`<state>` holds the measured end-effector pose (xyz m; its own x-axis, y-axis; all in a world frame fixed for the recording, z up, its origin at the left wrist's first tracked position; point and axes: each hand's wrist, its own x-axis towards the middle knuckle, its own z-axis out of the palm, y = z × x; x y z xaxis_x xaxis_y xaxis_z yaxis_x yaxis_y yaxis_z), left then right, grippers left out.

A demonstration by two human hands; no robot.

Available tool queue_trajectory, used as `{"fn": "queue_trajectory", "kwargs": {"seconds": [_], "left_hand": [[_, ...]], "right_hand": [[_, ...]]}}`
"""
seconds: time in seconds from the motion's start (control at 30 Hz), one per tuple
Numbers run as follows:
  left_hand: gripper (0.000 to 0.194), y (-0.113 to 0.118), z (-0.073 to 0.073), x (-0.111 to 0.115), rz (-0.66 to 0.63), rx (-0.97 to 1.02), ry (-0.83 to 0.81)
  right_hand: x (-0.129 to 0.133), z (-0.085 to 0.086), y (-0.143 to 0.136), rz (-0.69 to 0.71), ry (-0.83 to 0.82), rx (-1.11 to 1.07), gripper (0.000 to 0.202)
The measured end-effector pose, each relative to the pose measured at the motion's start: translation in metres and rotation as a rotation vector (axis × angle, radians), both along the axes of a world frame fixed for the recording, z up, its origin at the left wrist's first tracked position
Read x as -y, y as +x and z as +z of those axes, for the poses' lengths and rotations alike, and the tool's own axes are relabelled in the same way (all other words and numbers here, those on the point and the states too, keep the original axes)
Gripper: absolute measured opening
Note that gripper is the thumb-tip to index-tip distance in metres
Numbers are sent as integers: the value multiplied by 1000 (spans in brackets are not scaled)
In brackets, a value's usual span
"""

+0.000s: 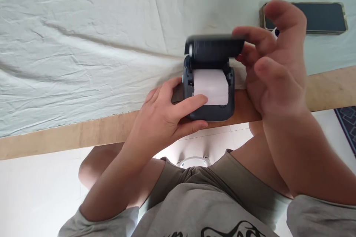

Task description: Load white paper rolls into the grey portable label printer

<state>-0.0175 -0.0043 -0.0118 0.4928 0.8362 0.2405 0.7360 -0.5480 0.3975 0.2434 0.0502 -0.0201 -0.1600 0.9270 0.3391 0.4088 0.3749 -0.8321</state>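
Note:
A small dark printer point(205, 113) stands at the table's front edge with its black lid point(215, 47) raised. Inside it lies a white paper roll point(213, 87). My left hand point(167, 113) grips the printer's left side, its index finger resting on the paper and its thumb along the front edge. My right hand point(278, 55) is at the lid's right end, with fingertips touching or very near the lid and the other fingers spread; it is slightly blurred.
A phone point(319, 16) in a clear case lies on the pale cloth point(111, 44), partly behind my right hand. The wooden table edge point(69, 137) runs along the front, above my legs. A dark patterned mat point(349, 122) is at the far right.

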Motion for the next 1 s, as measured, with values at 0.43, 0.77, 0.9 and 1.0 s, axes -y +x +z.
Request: {"fn": "queue_trajectory", "kwargs": {"seconds": [0.43, 0.77, 0.9, 1.0], "left_hand": [[93, 2, -1, -4, 64, 0, -59], [108, 2, 0, -6, 106, 34, -130], [121, 2, 2, -8, 128, -42, -163], [116, 2, 3, -8, 144, -62, -177]], "right_hand": [[-8, 5, 4, 172, -177, 21, 44], [-6, 3, 2, 96, -161, 119, 48], [3, 4, -5, -108, -82, 187, 45], [4, 4, -4, -150, -109, 249, 58]]}}
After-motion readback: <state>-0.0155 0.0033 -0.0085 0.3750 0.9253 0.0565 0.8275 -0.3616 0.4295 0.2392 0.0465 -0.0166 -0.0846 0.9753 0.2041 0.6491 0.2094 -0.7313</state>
